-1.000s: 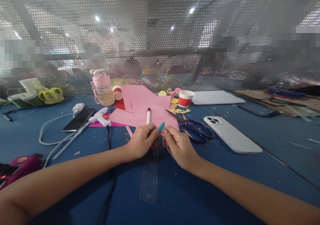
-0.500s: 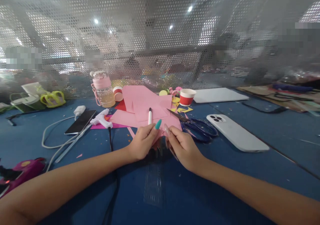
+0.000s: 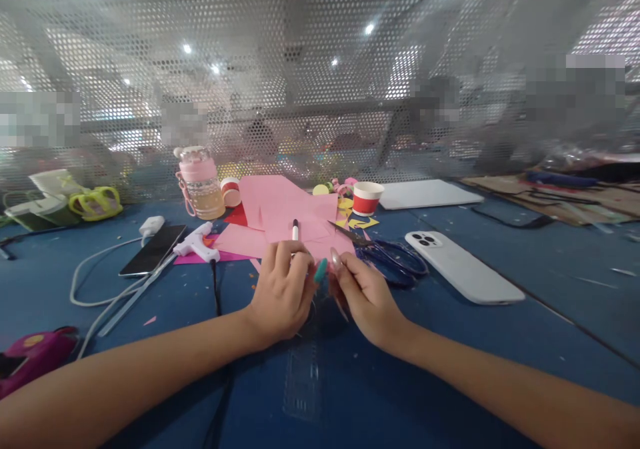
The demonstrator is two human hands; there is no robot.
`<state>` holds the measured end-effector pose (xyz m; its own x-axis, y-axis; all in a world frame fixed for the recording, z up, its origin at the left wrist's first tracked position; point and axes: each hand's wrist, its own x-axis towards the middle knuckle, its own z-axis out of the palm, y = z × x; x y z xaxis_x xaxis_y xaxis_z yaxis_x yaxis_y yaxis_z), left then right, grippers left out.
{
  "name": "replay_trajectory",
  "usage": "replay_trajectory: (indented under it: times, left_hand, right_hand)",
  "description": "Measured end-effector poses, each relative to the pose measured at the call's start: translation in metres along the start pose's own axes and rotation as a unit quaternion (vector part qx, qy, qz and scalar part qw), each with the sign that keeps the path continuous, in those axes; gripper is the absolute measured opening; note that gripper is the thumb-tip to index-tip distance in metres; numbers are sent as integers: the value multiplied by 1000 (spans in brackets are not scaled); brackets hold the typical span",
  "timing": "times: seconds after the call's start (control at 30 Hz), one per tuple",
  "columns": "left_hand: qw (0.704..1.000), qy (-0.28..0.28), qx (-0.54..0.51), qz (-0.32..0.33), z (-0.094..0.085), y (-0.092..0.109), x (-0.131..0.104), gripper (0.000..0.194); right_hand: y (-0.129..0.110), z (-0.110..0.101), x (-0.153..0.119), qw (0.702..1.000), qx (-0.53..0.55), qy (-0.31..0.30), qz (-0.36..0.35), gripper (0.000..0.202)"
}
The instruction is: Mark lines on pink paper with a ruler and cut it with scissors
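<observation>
My left hand is closed, its fingers curled over and its thumb reaching toward my right hand. My right hand pinches with thumb and forefinger. A small pink paper piece shows between the fingertips of both hands, mostly hidden by them. Just beyond lie pink paper sheets, with a white marker with a black tip on top. Blue-handled scissors rest to the right of the sheets, blades pointing at them.
Left are a white glue gun, a black phone, a charger and a pink bottle. A red-and-white paper cup, yellow scraps and a white phone sit right. A clear ruler lies in front.
My left hand has turned over, so its knuckles now face up and cover part of the marker. The right hand keeps its pinch. The view has shifted slightly.
</observation>
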<state>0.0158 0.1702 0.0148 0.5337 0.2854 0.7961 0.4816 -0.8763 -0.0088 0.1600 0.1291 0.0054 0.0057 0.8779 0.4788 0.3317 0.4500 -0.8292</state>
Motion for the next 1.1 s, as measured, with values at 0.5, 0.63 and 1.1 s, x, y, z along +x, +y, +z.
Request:
replay_trajectory:
  times: [0.5, 0.63, 1.1]
  left_hand:
    - [942, -87, -298, -124, 4, -3, 4, 27]
    - [846, -107, -449, -269, 10, -2, 6, 35]
    - [692, -94, -594, -401, 10, 5, 12, 24]
  right_hand:
    - [0, -2, 1, 998, -47, 22, -46, 22]
    - [2, -2, 2, 999, -34, 33, -26, 21]
    - [9, -3, 3, 982, -78, 164, -52, 20]
